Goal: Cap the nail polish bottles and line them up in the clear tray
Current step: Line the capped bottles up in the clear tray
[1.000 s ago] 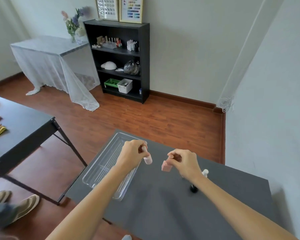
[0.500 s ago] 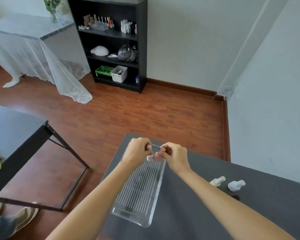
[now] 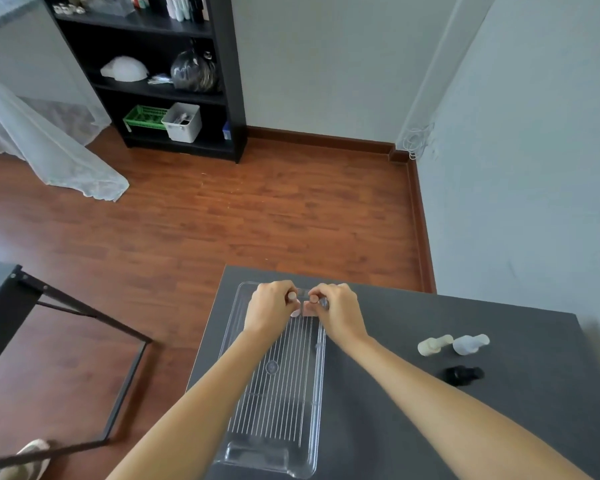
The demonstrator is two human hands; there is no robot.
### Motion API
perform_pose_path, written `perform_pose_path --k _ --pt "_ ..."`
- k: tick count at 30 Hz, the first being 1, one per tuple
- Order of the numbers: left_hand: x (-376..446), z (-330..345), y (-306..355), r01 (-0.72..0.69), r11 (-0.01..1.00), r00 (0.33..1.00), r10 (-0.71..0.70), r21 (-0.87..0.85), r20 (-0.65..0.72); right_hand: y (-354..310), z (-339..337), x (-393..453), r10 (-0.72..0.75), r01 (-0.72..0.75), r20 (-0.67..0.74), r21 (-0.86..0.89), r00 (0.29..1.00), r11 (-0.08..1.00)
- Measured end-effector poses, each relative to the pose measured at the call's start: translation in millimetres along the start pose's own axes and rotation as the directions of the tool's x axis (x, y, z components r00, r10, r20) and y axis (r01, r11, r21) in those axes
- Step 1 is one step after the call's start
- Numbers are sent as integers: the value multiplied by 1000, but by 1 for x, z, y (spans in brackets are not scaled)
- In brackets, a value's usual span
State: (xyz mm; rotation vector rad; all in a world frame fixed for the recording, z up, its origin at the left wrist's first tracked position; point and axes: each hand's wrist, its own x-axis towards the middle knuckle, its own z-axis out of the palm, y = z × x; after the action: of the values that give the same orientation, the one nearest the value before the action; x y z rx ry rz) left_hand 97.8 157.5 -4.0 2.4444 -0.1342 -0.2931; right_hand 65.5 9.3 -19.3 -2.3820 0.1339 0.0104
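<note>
A clear ribbed tray (image 3: 278,407) lies lengthwise on the dark grey table (image 3: 378,393). Both hands meet over its far end. My left hand (image 3: 269,308) grips a pale pink nail polish bottle (image 3: 294,312) by its capped top. My right hand (image 3: 336,311) grips a darker pink bottle (image 3: 309,310) right beside it. The two bottles touch or nearly touch, low at the tray's far end; whether they rest on its floor is hidden by my fingers. Three capped bottles lie on the table to the right: cream (image 3: 433,345), pale blue (image 3: 470,344) and black (image 3: 463,375).
The table's far edge runs just beyond the tray, with wood floor past it. A grey wall stands close on the right. A second dark table (image 3: 0,289) is at the left, and a black shelf unit (image 3: 153,74) at the back.
My hands, apart a second ago, came together with their bottles and now sit lower at the tray's far end. The view has tilted down and to the right.
</note>
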Motion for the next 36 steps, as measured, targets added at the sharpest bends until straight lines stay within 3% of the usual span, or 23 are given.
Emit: perform_pose_path --k 14,24,28,31,33,36 --pt "8 9 -3 -19 999 1000 19 -28 -15 4 -13 1 -70 66 -58 -72 996 995" --pt "-4 13 8 18 1000 996 -17 11 -84 64 -112 -42 -20 14 -62 -87 998 996" --pt "-26 18 33 30 999 978 -22 31 -209 97 -152 -59 57 -36 113 -178 992 983" --pt "-50 32 58 -24 999 961 35 43 -273 110 -175 -66 179 -110 326 -218 928 970" --pt "-66 47 76 -69 996 965 83 63 -251 115 -183 -69 180 -97 407 -218 895 971" --pt "-88 77 98 -141 988 974 149 59 -171 120 -188 -68 130 -19 406 -267 904 963"
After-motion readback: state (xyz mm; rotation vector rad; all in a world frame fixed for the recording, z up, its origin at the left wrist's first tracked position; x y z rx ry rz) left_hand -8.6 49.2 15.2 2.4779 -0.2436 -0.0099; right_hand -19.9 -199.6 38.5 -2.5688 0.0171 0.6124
